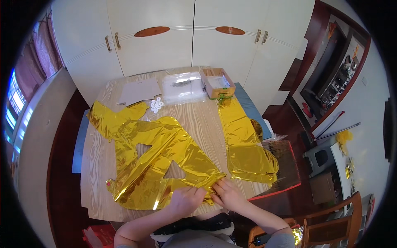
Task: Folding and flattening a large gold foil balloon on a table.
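A large, flat gold foil balloon (165, 144) lies spread and creased over the wooden table, with two cut-out gaps in its shape. At its near right corner, close to the table's front edge, both hands are together on the foil. My left hand (188, 201) is closed, its fingers curled down onto a bunched bit of the balloon. Just beside it, my right hand (228, 194) pinches the same corner, the thumb underneath partly hidden. Between the hands, the exact piece they grip is too small to make out.
More flat gold foil (244, 144) lies along the table's right side. Toward the back are a small open box (218, 84), clear plastic bags (183, 87), a grey-white sheet (140, 91) and several white rings (156, 105). A wooden chair (335, 219) stands at the near right.
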`<state>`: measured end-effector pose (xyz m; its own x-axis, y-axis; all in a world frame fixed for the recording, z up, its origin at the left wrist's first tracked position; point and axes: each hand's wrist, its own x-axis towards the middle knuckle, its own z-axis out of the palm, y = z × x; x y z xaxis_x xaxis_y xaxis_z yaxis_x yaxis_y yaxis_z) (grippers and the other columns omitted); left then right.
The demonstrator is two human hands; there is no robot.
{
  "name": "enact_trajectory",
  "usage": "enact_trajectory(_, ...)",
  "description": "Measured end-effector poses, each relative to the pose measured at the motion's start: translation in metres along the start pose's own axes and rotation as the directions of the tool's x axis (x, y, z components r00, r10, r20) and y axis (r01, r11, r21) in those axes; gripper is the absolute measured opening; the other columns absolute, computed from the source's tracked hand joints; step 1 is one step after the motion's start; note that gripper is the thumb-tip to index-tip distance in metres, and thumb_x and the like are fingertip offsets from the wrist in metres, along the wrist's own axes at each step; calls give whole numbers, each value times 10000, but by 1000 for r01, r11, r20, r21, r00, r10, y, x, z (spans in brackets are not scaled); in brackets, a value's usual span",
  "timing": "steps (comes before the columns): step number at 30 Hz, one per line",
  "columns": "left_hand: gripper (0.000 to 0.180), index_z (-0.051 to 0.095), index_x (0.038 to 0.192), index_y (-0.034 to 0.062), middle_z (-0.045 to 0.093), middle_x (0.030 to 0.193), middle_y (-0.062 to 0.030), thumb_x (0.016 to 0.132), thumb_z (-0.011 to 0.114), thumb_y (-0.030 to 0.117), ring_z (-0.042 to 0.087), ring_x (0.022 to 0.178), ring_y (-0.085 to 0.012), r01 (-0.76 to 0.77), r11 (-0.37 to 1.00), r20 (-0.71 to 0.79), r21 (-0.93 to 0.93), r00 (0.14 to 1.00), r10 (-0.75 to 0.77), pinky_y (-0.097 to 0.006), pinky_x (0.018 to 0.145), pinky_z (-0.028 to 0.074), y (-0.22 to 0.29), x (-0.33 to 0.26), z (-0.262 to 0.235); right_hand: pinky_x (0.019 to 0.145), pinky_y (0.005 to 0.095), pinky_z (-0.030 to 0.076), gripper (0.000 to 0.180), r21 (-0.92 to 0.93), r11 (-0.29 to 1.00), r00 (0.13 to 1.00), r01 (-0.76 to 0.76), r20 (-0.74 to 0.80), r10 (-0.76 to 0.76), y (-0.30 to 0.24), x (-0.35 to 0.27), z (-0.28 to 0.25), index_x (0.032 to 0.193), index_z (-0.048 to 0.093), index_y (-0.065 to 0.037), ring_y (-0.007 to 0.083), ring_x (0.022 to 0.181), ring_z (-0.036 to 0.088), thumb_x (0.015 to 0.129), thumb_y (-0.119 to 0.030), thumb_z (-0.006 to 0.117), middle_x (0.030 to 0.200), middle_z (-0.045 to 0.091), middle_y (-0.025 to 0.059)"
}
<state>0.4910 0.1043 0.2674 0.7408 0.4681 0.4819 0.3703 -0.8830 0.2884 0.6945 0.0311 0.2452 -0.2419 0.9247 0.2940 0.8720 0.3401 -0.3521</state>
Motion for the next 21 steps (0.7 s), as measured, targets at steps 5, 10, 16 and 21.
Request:
enact_trajectory(5, 158, 562, 730, 115, 560, 611, -18, 809, 690, 165, 593, 559, -172, -94, 985, 20, 145, 996, 92, -293, 510, 466, 10, -1, -4, 1026, 421, 378, 480, -130, 991, 1000, 2, 15, 0, 3, 0, 2, 1107, 625, -4, 319, 1160, 517, 813, -381, 679, 1124, 603, 170)
enact_trajectory(10, 150, 558, 728, 116, 541, 597, -20, 799, 684, 153, 588, 551, -172, -54, 991, -48, 126, 997, 60, -288, 507, 463, 7, -4, -2, 1048, 454, 320, 615, -340, 940, 988, -17, 141, 69, -6, 8, -11, 1201, 589, -23, 315, 1176, 506, 832, -514, 613, 1208, 577, 173)
enact_trajectory(16, 128, 591, 787, 87, 592, 609, -59, 830, 682, 165, 609, 546, -218, 180, 983, -136, -47, 973, -185, -328, 504, 475, -4, -5, -7, 1045, 420, 337, 640, -237, 971, 991, -26, 124, 56, -6, 11, 3, 1221, 566, 14, 341, 1238, 459, 859, -514, 587, 1246, 549, 198)
enact_trajectory(21, 117, 638, 821, 48, 630, 646, -112, 834, 688, 154, 616, 542, -276, 261, 958, -130, -121, 952, -276, -364, 504, 481, -6, -3, -11, 1044, 453, 353, 675, -147, 988, 983, 41, 181, -14, 6, 32, 14, 1217, 559, 23, 361, 1233, 451, 852, -544, 585, 1238, 542, 216)
